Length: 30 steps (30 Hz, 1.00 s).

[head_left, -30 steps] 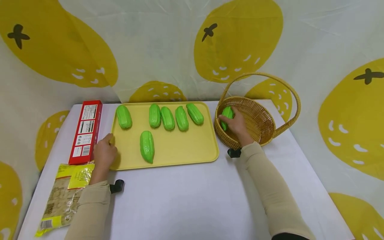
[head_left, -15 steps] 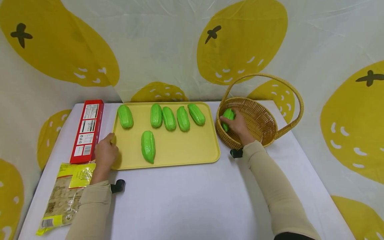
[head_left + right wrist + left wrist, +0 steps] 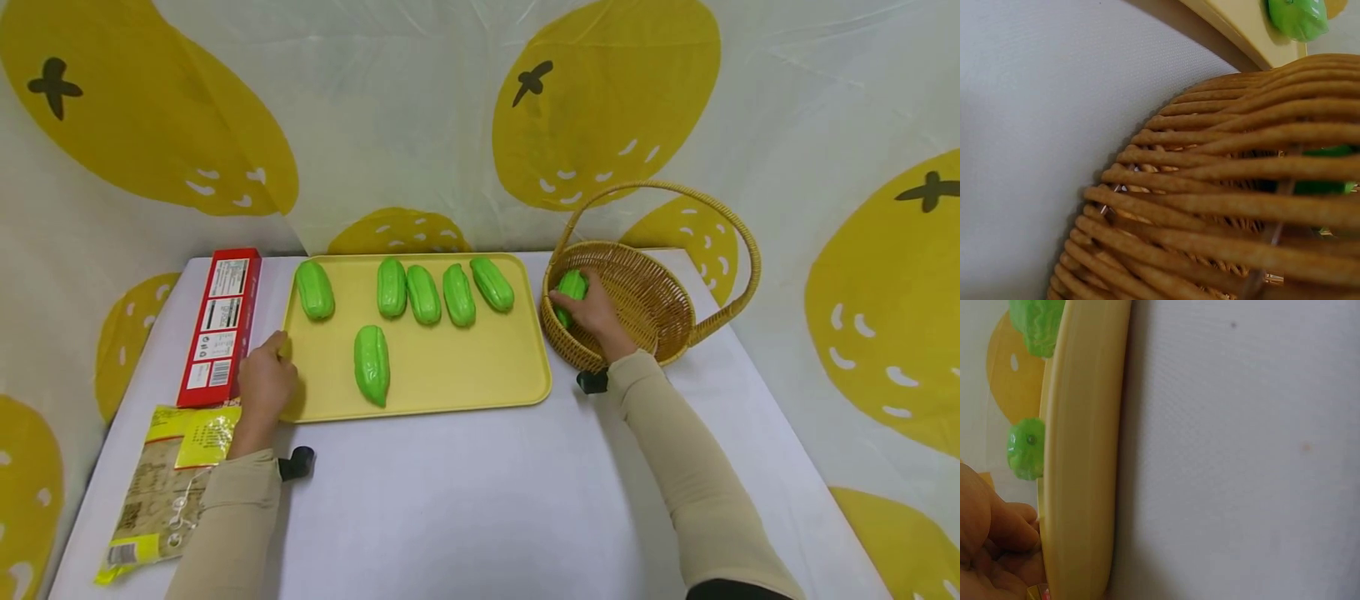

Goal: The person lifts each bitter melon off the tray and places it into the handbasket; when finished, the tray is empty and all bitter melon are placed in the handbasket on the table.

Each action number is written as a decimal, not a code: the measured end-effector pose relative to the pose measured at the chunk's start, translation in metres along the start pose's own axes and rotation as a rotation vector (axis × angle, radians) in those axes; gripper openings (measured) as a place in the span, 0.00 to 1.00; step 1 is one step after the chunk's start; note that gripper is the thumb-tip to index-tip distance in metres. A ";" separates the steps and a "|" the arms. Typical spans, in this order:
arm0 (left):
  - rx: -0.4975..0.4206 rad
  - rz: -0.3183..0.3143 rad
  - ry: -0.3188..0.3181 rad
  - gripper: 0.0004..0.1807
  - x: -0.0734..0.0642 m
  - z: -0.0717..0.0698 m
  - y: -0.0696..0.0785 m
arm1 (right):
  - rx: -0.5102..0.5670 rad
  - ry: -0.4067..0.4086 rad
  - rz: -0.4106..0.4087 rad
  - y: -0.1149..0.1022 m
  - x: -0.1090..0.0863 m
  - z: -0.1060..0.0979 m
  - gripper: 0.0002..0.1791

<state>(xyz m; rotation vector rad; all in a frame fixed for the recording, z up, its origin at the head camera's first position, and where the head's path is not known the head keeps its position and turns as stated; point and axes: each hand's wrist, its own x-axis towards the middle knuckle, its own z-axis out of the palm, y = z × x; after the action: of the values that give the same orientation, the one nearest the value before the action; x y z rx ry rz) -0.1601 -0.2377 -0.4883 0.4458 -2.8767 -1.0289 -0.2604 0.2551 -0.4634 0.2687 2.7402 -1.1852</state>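
In the head view, my right hand (image 3: 592, 310) reaches inside a wicker basket (image 3: 667, 296) with a tall arched handle. Thumb and fingers grip a glossy green ridged gourd (image 3: 572, 287) near the basket's left wall. The right wrist view is mostly basket weave (image 3: 1210, 187), with bits of green showing through the gaps and the hand hidden. At the left end of a yellow tray (image 3: 465, 367), my left hand (image 3: 264, 383) holds the rim with curled fingers, seen close up beside the tray wall (image 3: 1085, 456) in the left wrist view. Several more green gourds (image 3: 371, 365) lie on the tray.
A red box (image 3: 219, 329) lies left of the tray. Nearer the front, a yellow-and-clear food packet (image 3: 153, 492) lies partly under the left sleeve. A white cloth covers the table (image 3: 450, 500), and a fruit-print curtain (image 3: 390, 125) hangs behind it.
The head view has shifted slightly. Both hands keep their places, the left at the tray rim and the right on the gourd in the basket.
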 end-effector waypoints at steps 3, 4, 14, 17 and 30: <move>-0.002 0.014 0.027 0.30 0.000 0.001 0.000 | 0.011 -0.012 0.006 -0.001 -0.001 -0.001 0.49; -0.004 0.016 0.032 0.30 0.000 0.001 -0.001 | 0.013 -0.017 0.006 -0.001 -0.002 -0.001 0.50; -0.018 0.019 0.027 0.30 0.001 0.003 -0.001 | 0.028 -0.049 0.004 -0.001 -0.009 -0.007 0.52; -0.018 0.020 0.027 0.30 0.001 0.002 -0.001 | 0.034 -0.057 -0.004 -0.003 -0.014 -0.011 0.51; -0.015 0.007 0.014 0.30 0.000 0.001 -0.001 | -0.024 -0.006 -0.088 -0.027 -0.041 -0.014 0.54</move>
<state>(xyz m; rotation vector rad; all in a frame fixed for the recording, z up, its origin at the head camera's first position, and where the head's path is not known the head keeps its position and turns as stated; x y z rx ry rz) -0.1600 -0.2379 -0.4894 0.4398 -2.8547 -1.0410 -0.2275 0.2426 -0.4262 0.1429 2.7848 -1.1714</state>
